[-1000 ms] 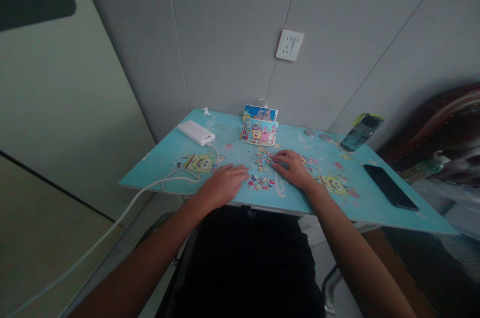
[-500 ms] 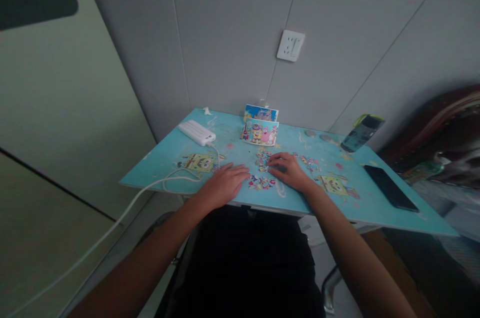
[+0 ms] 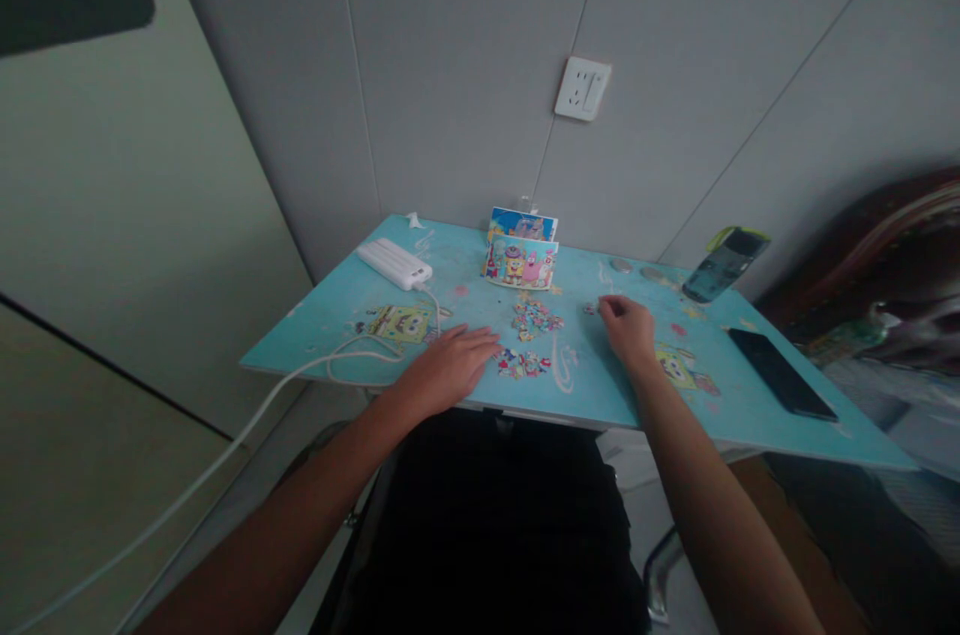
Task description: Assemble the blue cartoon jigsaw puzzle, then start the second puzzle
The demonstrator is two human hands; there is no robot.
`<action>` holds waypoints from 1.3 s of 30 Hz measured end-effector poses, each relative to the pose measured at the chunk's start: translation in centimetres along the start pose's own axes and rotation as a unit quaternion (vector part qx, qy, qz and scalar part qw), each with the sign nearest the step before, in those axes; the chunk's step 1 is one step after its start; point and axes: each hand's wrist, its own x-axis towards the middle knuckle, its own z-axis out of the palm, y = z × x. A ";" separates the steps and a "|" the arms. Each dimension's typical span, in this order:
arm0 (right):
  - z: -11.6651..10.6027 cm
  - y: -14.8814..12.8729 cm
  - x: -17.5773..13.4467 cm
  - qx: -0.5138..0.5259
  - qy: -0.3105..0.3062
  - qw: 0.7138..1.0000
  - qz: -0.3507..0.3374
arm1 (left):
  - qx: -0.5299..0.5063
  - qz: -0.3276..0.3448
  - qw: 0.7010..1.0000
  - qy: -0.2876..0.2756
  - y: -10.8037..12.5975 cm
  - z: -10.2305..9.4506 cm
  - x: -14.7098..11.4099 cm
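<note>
From the head view, the jigsaw pieces (image 3: 535, 320) should be light, thin and stiff; pinch them by opposite edges. A loose piece (image 3: 589, 309) lies just left of your curled right grip (image 3: 628, 327); whether that pinches anything, I can't tell. Your left grip (image 3: 454, 365) lies flat, fingers extended, the nearer pile (image 3: 523, 364) just right of it.

On the table (image 3: 322, 330), pieces (image 3: 535, 320) centrally, power bank (image 3: 394, 263) left, bottle (image 3: 724, 267) right, cards (image 3: 519, 263) behind
</note>
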 end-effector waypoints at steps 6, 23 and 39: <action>-0.3 1.9 0.0 -0.076 0.000 0.997 0.005 | -0.002 0.000 1.000 -0.003 0.1 -0.2 0.0; 2.9 -4.2 -1.3 0.006 -0.159 0.964 -0.213 | -0.002 0.002 1.000 0.002 0.1 0.0 0.2; 1.6 -4.6 -1.2 0.222 -0.173 0.959 -0.044 | -0.002 0.005 1.000 0.007 -0.1 0.1 0.2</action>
